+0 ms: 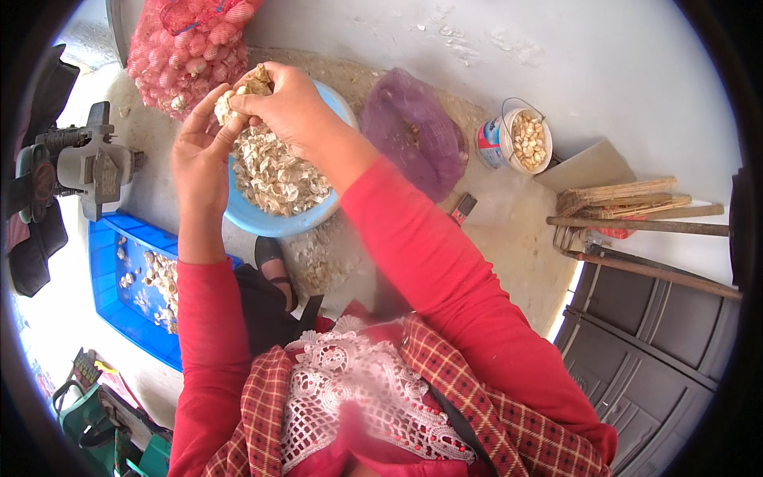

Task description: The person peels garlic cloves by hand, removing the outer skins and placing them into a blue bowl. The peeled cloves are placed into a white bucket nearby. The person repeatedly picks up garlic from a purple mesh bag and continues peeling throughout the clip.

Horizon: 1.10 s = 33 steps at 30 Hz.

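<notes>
Above a light-blue basin [270, 226], my two hands meet around a pale garlic bulb [226, 108]. My left hand [203, 155] holds the bulb between thumb and fingers. Closed on its upper side, my right hand [291, 107] pinches it with the thumb, and a brownish piece of dry garlic skin [257, 79] sticks out by its fingers. Loose garlic skins [278, 176] fill much of the basin. Part of the bulb is hidden behind my fingers.
A red mesh sack of garlic [187, 63] stands beyond my left hand. At left lies a blue tray [143, 327] with garlic pieces. A purple mesh bag [409, 127] lies right of the basin, then a bucket [491, 143] of cloves. Wooden-handled tools [636, 225] lean farther right.
</notes>
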Available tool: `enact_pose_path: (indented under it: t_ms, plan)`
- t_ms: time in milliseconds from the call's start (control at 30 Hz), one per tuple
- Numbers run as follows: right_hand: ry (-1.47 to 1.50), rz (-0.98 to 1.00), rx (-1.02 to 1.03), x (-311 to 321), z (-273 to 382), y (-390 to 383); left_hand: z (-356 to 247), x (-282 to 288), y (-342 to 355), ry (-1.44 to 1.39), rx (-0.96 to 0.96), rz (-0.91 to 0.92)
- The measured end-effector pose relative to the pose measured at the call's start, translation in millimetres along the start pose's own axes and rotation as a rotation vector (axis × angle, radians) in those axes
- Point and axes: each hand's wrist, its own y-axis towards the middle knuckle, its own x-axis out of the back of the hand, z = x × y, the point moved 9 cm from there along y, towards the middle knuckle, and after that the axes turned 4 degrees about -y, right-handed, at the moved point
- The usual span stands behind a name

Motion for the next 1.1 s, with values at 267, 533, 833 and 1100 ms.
enact_pose_path:
  t_ms: [267,533,833,1100]
  plan:
    - [-0.091,-0.039,0.095,-10,8,8,-8,10,10,0.047,0.008,-0.004]
    - [-0.056,0.128,-0.062,-5,10,-2,-10,2,6,0.047,0.011,0.096]
    - [-0.292,0.169,-0.029,-2,18,-6,-8,-8,5,0.097,0.072,0.224]
    - [-0.454,0.101,0.064,1,22,-1,-4,-6,10,0.12,0.07,0.181]
